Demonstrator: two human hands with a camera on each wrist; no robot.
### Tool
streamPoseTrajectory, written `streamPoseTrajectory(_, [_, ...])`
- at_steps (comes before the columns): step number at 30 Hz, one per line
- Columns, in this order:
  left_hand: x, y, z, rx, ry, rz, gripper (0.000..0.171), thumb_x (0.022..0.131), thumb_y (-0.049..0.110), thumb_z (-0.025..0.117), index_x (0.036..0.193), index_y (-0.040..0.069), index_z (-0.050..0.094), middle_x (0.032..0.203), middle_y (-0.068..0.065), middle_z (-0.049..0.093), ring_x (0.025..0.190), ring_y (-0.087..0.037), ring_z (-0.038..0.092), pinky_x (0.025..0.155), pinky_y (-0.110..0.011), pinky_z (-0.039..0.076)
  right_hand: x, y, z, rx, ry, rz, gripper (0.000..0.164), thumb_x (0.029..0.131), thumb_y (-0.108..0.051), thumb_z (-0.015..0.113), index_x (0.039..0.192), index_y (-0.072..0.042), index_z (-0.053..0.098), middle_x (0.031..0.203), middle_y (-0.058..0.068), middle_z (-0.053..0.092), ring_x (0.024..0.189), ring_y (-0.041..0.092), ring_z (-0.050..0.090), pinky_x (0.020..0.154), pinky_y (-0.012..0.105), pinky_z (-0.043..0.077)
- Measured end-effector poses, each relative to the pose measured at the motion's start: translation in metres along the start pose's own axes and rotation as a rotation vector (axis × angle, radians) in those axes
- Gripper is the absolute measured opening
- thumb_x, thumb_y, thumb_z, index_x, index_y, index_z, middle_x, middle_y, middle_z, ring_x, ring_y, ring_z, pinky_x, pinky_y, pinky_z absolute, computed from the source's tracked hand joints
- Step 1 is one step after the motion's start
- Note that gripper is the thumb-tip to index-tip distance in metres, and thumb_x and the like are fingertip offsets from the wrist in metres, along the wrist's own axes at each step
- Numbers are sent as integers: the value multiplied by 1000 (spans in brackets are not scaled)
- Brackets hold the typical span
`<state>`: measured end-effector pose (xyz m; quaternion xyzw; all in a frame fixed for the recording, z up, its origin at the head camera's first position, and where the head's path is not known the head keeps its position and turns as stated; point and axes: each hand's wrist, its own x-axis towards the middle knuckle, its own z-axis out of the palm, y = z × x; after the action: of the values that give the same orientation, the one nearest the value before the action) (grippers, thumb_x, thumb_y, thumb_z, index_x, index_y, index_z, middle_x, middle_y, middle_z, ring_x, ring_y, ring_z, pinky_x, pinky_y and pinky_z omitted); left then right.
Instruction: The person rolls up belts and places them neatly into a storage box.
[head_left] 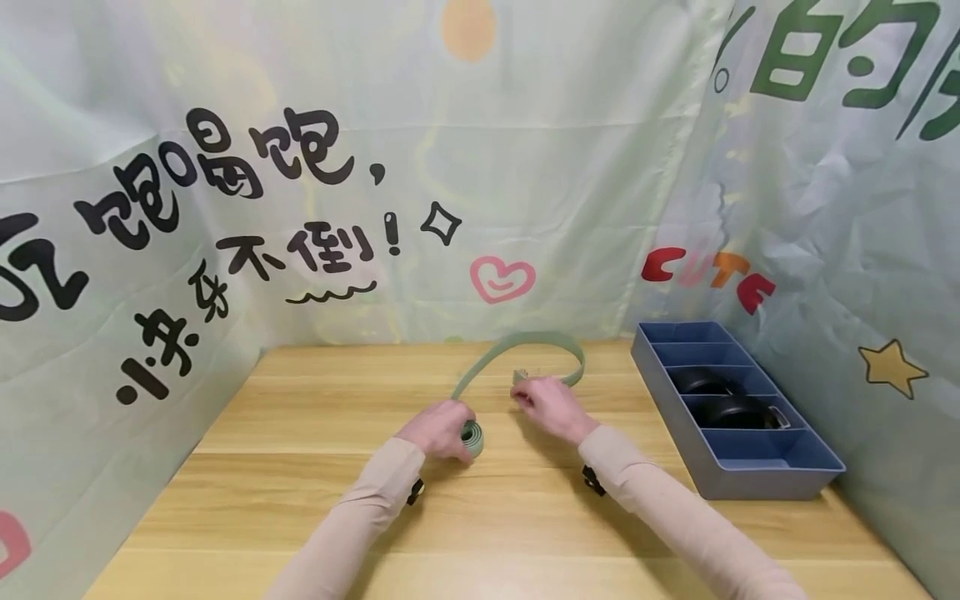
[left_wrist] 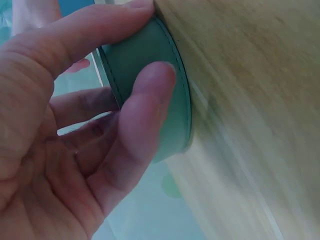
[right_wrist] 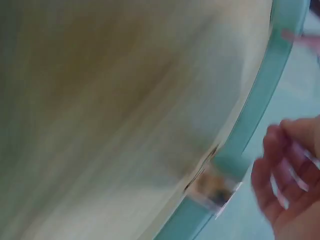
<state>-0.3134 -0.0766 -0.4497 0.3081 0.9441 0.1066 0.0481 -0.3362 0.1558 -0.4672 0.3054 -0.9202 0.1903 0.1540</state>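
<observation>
A green belt (head_left: 536,337) stands on edge on the wooden table, one end rolled into a coil and the rest curving away in a loop. My left hand (head_left: 438,428) grips the coil (head_left: 476,442); in the left wrist view the thumb and fingers press on the stitched green strap (left_wrist: 177,120). At the belt's other end is a shiny buckle (right_wrist: 216,187), blurred in the right wrist view. Close by it is my right hand (head_left: 557,408), its fingers (right_wrist: 272,150) loosely bent, apart from the strap, and holding nothing.
On the right of the table stands a blue-grey divided tray (head_left: 765,485). Two black rolled belts, a farther one (head_left: 705,381) and a nearer one (head_left: 731,412), lie in separate compartments. Printed cloth (head_left: 420,125) hangs behind and along the sides.
</observation>
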Motion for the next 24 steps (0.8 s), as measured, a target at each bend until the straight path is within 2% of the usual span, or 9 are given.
streamPoseTrajectory(5, [4,1,2,33,64,-18,31,62,30,88,74,15,64,68,8,52,60,-8,47,54,-24,39,-2,-27,10,96,-119,-246,18,93,-7,64,108,-11,73,103,-1,74,91,11,69,79,27,55])
streamPoseTrajectory(9, [7,2,3,63,91,-8,28,66,33,86,77,20,64,70,9,55,62,-8,47,56,-25,39,-3,-39,15,87,-186,-340,22,94,-7,63,113,-14,71,103,-1,72,92,10,67,79,23,53])
streamPoseTrajectory(15, [6,5,5,75,69,32,28,68,36,86,87,24,68,79,11,61,71,-7,52,63,-26,44,-3,-42,18,94,-230,-404,20,95,-5,61,112,-8,71,108,5,71,99,13,68,84,21,52])
streamPoseTrajectory(19, [6,-1,1,72,21,116,29,68,18,84,92,22,68,86,9,63,79,-9,56,74,-28,48,0,-39,15,91,-256,-407,22,95,-6,61,115,-8,70,114,6,71,104,14,68,88,21,52])
streamPoseTrajectory(21, [6,-5,-1,55,-10,158,35,67,9,82,97,21,68,92,8,65,84,-9,58,79,-28,49,1,-39,14,86,-271,-398,23,95,-6,61,116,-9,70,115,6,71,106,15,68,89,22,52])
streamPoseTrajectory(24, [6,-7,-2,22,-39,163,43,66,3,83,103,22,70,96,10,68,88,-8,60,83,-28,49,0,-39,13,73,-285,-384,24,95,-6,61,117,-10,70,116,6,71,106,15,67,89,23,52])
